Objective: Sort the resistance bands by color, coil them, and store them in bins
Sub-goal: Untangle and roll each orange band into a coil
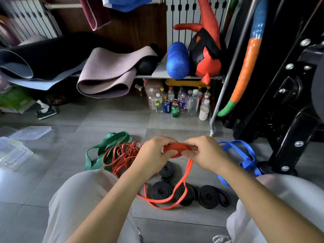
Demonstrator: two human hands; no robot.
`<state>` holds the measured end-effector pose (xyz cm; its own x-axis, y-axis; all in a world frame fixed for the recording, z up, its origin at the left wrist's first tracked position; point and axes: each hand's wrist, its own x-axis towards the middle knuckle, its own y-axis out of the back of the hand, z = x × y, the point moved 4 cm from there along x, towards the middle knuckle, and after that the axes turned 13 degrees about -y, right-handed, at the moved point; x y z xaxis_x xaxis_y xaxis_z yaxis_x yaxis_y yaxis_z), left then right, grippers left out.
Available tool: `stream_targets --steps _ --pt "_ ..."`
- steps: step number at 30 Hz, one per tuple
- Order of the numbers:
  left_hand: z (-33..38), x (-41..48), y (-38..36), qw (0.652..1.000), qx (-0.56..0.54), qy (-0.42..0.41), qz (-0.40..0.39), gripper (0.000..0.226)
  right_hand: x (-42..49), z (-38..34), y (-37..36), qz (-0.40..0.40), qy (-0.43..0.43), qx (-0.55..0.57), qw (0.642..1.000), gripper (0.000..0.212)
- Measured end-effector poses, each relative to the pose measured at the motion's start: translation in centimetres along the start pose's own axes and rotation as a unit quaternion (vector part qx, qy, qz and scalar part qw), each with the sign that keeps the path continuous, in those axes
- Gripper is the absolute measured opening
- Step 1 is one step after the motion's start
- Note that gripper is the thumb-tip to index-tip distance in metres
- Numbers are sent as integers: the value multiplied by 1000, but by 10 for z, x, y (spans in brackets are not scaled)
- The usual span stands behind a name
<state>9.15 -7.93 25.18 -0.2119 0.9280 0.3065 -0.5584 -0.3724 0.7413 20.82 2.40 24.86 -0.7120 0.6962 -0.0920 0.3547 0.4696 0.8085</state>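
Both hands hold a partly coiled orange resistance band (175,150) above the floor. My left hand (154,151) pinches the coil's left side and my right hand (203,151) grips its right side. The band's loose tail (164,202) hangs down in a loop over several coiled black bands (208,196) on the tiles. A loose pile of orange bands (122,155) lies to the left, partly over green bands (105,146). Tangled blue bands (245,156) lie to the right.
Clear plastic bins and a lid (29,133) sit on the floor at far left. Bottles and cans (177,104) stand under a shelf holding rolled mats (105,76) and a blue foam roller (177,60). A black machine frame (289,120) fills the right. My knees frame the bottom.
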Motion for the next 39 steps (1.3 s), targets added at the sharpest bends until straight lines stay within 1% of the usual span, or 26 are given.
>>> stream_targets --steps 2,4,5,7,8,12,13,14,15,16,17,18,19,20,21,23,25,26,29,31,33,35,36,37,38,39 --pt "-2 1 3 999 -29 24 14 17 0 0 0 -4 3 29 1000 12" --pt "-5 1 7 990 -119 58 55 20 0 -1 5 -2 -1 116 993 17" --pt "-7 1 9 978 -178 75 79 23 0 -1 9 -4 -5 177 984 20" --pt "-10 1 9 944 -288 113 118 21 0 -2 14 -18 -5 289 957 25" --pt "-10 1 8 924 -337 125 131 21 0 -2 15 -21 -2 319 947 27" --pt "-8 -1 1 836 -513 137 137 26 1 -5 12 -10 -1 358 934 27" --pt "-8 -2 0 823 -535 139 133 25 1 -5 12 -9 0 359 933 26" --pt "-7 -1 -3 824 -533 143 129 21 1 -4 11 -7 1 348 938 25" --pt "-8 -1 -3 850 -491 142 126 17 1 -2 11 -1 0 320 947 24" --pt "-9 0 -3 898 -401 133 121 16 2 1 10 8 -5 278 961 21" --pt "-9 1 -1 948 -278 115 107 20 4 3 8 16 -10 226 974 16" --pt "-7 1 -1 979 -161 86 87 25 4 4 6 21 -11 173 985 12" --pt "-4 1 -1 993 -82 55 69 30 5 5 4 23 -10 127 992 11" --pt "-1 1 -2 997 -47 31 55 33 5 5 1 21 -8 95 995 13" --pt "1 0 -2 998 -38 21 47 30 4 5 0 19 -5 81 996 14" --pt "1 1 0 996 -65 33 55 20 3 4 0 17 -1 90 996 14" --pt "-1 2 3 984 -143 63 84 18 2 5 4 12 -11 156 988 13" --pt "-2 2 4 972 -195 83 104 19 2 5 6 7 -17 201 979 16" --pt "-7 1 5 911 -350 134 175 23 3 4 10 -10 -18 305 952 30" --pt "-11 0 5 855 -445 154 217 25 3 3 8 -15 -25 346 938 32" --pt "-13 -1 2 805 -520 167 231 23 4 3 5 -11 -31 360 932 32" --pt "-12 -1 -3 787 -552 170 219 20 4 3 4 -4 -30 359 933 31" --pt "-12 -1 -5 792 -549 169 208 19 5 5 5 2 -28 353 935 31" --pt "-13 0 -6 809 -528 168 196 19 5 6 7 9 -26 338 941 30" --pt "-14 0 -5 845 -476 163 184 19 6 8 9 15 -25 313 949 28" --pt "-15 1 -3 894 -388 148 168 19 6 8 9 19 -26 281 959 24"
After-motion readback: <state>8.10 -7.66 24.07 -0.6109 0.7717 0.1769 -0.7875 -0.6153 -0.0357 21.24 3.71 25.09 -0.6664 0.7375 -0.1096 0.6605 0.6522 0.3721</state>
